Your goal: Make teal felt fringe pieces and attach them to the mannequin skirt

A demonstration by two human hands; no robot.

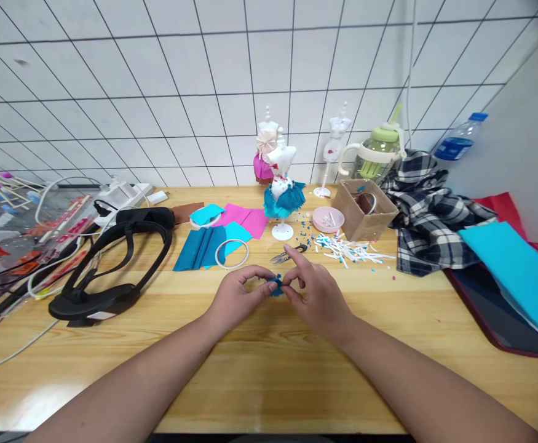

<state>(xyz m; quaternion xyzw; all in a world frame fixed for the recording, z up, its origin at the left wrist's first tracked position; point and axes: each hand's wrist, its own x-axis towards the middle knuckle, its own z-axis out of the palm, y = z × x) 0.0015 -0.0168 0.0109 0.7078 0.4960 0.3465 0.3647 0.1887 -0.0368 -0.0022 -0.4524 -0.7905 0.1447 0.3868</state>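
Between my two hands is a small gathered piece of dark teal crepe paper [276,286] with a ragged edge. My left hand [243,289] pinches its left side between thumb and fingers. On the other side, my right hand [315,292] grips it with thumb and a finger, the index finger pointing up and away. Just beyond them lie thread snips [289,254] on the table. Behind those stands a small white dress form [281,166] wearing a teal ruffled paper skirt [284,200]. Flat teal paper [199,248] and a white ring [232,254] rest to the left.
A black headset frame [112,264] and cables lie left. Pink paper [245,219], another form [326,154], a pink dish [328,219], paper sticks [349,249] and a cardboard box [364,212] stand toward the wall. Plaid cloth [428,215] and blue paper [513,264] are right.
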